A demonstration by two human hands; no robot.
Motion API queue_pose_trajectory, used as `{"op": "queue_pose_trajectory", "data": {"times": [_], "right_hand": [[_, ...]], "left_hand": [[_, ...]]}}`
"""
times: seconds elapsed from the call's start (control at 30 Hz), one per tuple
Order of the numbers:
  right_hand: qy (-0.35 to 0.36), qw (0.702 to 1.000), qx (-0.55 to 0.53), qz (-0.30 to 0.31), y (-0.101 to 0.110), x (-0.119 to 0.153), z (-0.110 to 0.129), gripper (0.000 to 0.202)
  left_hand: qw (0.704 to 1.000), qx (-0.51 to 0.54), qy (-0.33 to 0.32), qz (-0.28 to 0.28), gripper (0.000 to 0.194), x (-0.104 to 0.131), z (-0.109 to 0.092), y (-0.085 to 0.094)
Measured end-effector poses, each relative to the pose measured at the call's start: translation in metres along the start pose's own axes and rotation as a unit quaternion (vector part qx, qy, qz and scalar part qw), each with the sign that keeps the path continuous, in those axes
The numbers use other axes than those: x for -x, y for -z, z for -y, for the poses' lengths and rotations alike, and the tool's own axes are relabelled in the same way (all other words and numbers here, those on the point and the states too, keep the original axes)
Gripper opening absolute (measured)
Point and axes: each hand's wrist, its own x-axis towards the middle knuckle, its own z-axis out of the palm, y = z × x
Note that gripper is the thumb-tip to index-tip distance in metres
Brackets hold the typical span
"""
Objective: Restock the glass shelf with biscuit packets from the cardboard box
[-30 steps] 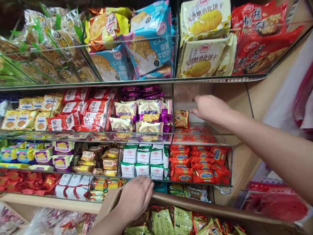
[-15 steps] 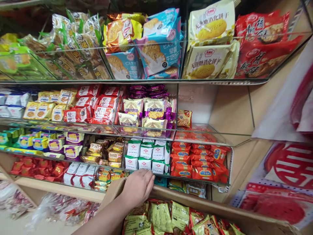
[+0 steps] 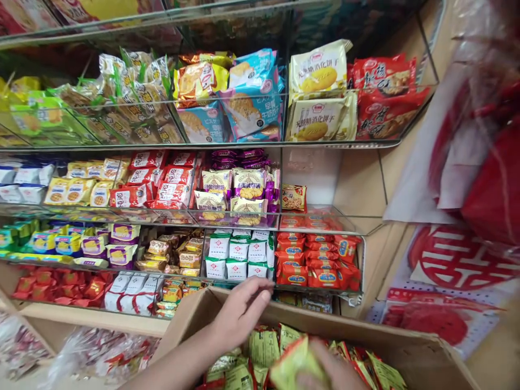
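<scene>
Gripping a yellow-green snack packet at the bottom middle, with the fingers of the right hand clamped on it in a blur, over a cardboard box. Holding the left hand open near the box's back edge, thumb apart from the fingers. Piled inside the box, lots of green and red packets. On the middle shelf, beside purple-and-cream cookie packs, one small cookie packet.

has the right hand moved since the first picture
Yes, down: the right hand was up at the middle shelf; now it is below it, at the box.
</scene>
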Motion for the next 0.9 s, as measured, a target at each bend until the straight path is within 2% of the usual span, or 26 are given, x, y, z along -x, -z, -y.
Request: {"op": "queue_pose_trajectory", "data": {"times": [0.07,0.17,0.23,0.3,0.33,0.4,0.5,0.6,0.7,0.77,0.87,0.9], "right_hand": [[-0.062,0.993,-0.098,-0.019,0.018,-0.013,0.002,0.042],[-0.145,0.961,-0.217,-0.086,0.034,-0.027,0.007,0.04],[-0.168,0.951,-0.229,-0.121,0.031,-0.029,0.009,0.042],[-0.186,0.945,-0.225,-0.147,0.022,-0.027,0.011,0.043],[-0.192,0.944,-0.223,-0.152,0.016,-0.025,0.011,0.043],[-0.203,0.938,-0.236,-0.152,0.006,-0.021,0.012,0.041],[-0.213,0.912,-0.326,-0.128,0.0,-0.016,0.012,0.035],[-0.244,0.858,-0.439,-0.109,0.0,-0.012,0.014,0.031],[-0.263,0.802,-0.527,-0.099,0.001,-0.008,0.016,0.035],[-0.26,0.789,-0.547,-0.102,0.001,-0.005,0.019,0.035],[-0.258,0.784,-0.546,-0.14,0.002,-0.003,0.024,0.028],[-0.257,0.782,-0.548,-0.146,0.002,-0.002,0.025,0.027]], "left_hand": [[0.993,0.113,0.039,0.006,0.03,-0.003,-0.018,-0.018],[0.975,0.201,0.094,0.004,0.034,-0.01,-0.032,-0.048],[0.97,0.215,0.11,-0.028,0.037,-0.011,-0.033,-0.062],[0.967,0.226,0.106,-0.059,0.035,-0.009,-0.032,-0.069],[0.965,0.237,0.098,-0.061,0.031,-0.007,-0.031,-0.07],[0.956,0.28,0.082,-0.025,0.025,-0.002,-0.027,-0.069],[0.927,0.363,0.086,0.036,0.031,0.0,-0.022,-0.063],[0.908,0.398,0.114,0.065,0.029,-0.005,-0.018,-0.053],[0.916,0.372,0.103,0.111,0.026,-0.009,-0.018,-0.041],[0.922,0.363,0.116,0.064,0.028,-0.01,-0.02,-0.037],[0.927,0.339,0.15,-0.061,0.028,-0.008,-0.02,-0.039],[0.929,0.325,0.154,-0.087,0.027,-0.007,-0.019,-0.042]]}}
